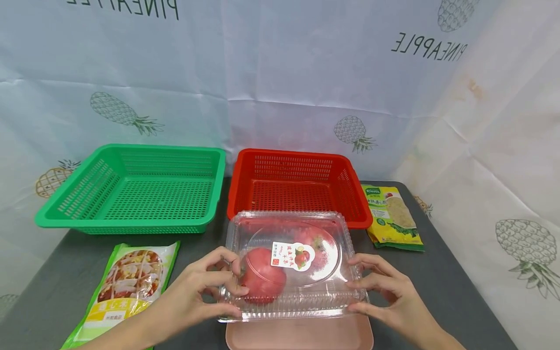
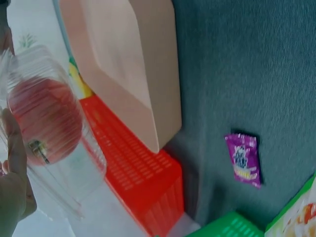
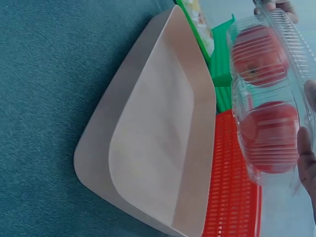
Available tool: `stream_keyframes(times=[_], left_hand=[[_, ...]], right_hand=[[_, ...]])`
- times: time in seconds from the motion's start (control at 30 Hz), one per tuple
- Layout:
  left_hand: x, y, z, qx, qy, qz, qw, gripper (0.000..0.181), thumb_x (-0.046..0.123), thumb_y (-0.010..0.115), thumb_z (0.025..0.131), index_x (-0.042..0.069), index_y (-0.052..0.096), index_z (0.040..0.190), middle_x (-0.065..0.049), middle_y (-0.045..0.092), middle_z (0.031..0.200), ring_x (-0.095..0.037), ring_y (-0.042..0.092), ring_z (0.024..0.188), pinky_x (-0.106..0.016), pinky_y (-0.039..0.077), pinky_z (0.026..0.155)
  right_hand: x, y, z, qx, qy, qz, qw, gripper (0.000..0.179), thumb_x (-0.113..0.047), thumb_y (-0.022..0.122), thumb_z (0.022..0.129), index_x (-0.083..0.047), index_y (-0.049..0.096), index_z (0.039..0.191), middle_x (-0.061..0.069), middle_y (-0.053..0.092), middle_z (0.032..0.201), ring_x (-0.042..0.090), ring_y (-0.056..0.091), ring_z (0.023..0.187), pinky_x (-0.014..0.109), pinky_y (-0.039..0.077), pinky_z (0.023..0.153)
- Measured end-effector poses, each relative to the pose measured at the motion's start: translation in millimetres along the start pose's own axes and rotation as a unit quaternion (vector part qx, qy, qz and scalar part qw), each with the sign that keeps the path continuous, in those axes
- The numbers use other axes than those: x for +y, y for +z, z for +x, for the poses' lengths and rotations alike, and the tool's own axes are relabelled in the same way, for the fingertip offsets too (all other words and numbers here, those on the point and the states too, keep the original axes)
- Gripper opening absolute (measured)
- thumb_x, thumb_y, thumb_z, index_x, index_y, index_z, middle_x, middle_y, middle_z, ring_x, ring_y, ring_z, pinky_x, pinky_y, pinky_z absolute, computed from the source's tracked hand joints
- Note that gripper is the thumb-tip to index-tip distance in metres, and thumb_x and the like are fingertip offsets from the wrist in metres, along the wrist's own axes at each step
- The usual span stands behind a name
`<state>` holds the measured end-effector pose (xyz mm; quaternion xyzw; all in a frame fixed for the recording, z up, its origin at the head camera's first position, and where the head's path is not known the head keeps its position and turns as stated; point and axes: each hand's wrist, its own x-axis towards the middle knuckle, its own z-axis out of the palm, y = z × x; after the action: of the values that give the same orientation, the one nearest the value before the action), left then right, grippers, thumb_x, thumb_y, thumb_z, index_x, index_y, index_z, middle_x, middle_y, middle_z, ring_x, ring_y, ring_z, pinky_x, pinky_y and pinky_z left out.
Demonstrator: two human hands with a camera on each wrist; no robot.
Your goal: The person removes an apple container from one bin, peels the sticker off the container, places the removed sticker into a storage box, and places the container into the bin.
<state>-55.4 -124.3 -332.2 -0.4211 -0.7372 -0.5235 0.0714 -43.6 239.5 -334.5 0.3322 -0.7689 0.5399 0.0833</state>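
Observation:
A clear plastic clamshell box with a label on its lid is held level between both hands, and two red apples show inside it. My left hand grips the box's left edge, fingers on the lid rim and thumb at the near corner. At the opposite edge my right hand grips the rim in the same way. Below the box is a pink tray, partly covered by it in the head view; both wrist views show the box raised above the tray, whose inside holds nothing visible.
Behind stand a green basket on the left and a red basket in the middle. A food packet lies front left, a yellow Knorr packet back right. The left wrist view shows a small purple packet on the dark table.

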Motion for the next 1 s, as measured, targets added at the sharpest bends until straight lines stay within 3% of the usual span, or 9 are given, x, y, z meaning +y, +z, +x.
stream_keyframes(times=[0.13,0.37,0.6,0.67,0.87,1.0], left_hand=[[0.4,4.3,-5.8,0.002,-0.006,-0.010,0.9999,0.024,0.011,0.082,0.069,0.016,0.071,0.090,-0.001,0.048,0.106,-0.010,0.053,0.089,-0.017,0.050,0.054],[-5.4,12.0,-14.5,-0.002,0.026,-0.001,0.9996,0.024,0.010,0.082,0.071,0.014,0.069,0.090,-0.004,0.048,0.106,-0.013,0.054,0.090,-0.014,0.048,0.053],[-11.6,19.0,-24.6,-0.018,0.022,-0.012,0.9995,0.024,0.010,0.082,0.072,0.014,0.068,0.091,-0.002,0.046,0.105,-0.012,0.053,0.089,-0.012,0.046,0.053],[-14.7,21.3,-26.7,-0.020,0.034,-0.013,0.9991,0.024,0.009,0.082,0.073,0.014,0.067,0.091,-0.003,0.045,0.105,-0.011,0.053,0.085,-0.010,0.045,0.053],[-21.0,24.5,-30.6,-0.022,0.061,-0.007,0.9979,0.025,0.008,0.082,0.073,0.016,0.066,0.091,-0.002,0.045,0.104,-0.007,0.049,0.077,-0.010,0.044,0.061],[-26.7,26.5,-33.2,-0.020,0.086,0.015,0.9960,0.021,0.014,0.081,0.075,0.017,0.064,0.089,-0.001,0.046,0.103,-0.008,0.047,0.082,-0.012,0.043,0.066]], right_hand=[[2.4,1.3,-5.5,-0.007,-0.013,0.024,0.9996,0.047,0.023,0.076,0.062,-0.001,0.069,0.102,0.010,0.052,0.128,0.012,0.053,0.113,0.025,0.052,0.080],[11.3,8.9,-20.6,0.002,-0.003,0.039,0.9992,0.049,0.024,0.074,0.064,-0.002,0.069,0.104,0.008,0.052,0.130,0.012,0.050,0.114,0.025,0.051,0.084],[25.0,17.4,-34.1,-0.005,-0.039,0.072,0.9966,0.052,0.027,0.073,0.062,0.000,0.068,0.106,0.013,0.050,0.129,0.014,0.049,0.116,0.026,0.051,0.085],[29.2,18.9,-36.5,-0.006,-0.057,0.078,0.9953,0.054,0.029,0.072,0.060,0.001,0.067,0.106,0.016,0.050,0.128,0.016,0.049,0.116,0.026,0.051,0.085],[35.5,26.9,-46.3,0.005,-0.057,0.073,0.9957,0.057,0.029,0.074,0.058,0.000,0.068,0.107,0.014,0.051,0.126,0.016,0.051,0.112,0.026,0.051,0.085],[40.4,29.9,-51.2,0.003,-0.062,0.074,0.9953,0.057,0.028,0.074,0.058,0.002,0.067,0.108,0.017,0.051,0.124,0.017,0.051,0.111,0.026,0.051,0.085]])
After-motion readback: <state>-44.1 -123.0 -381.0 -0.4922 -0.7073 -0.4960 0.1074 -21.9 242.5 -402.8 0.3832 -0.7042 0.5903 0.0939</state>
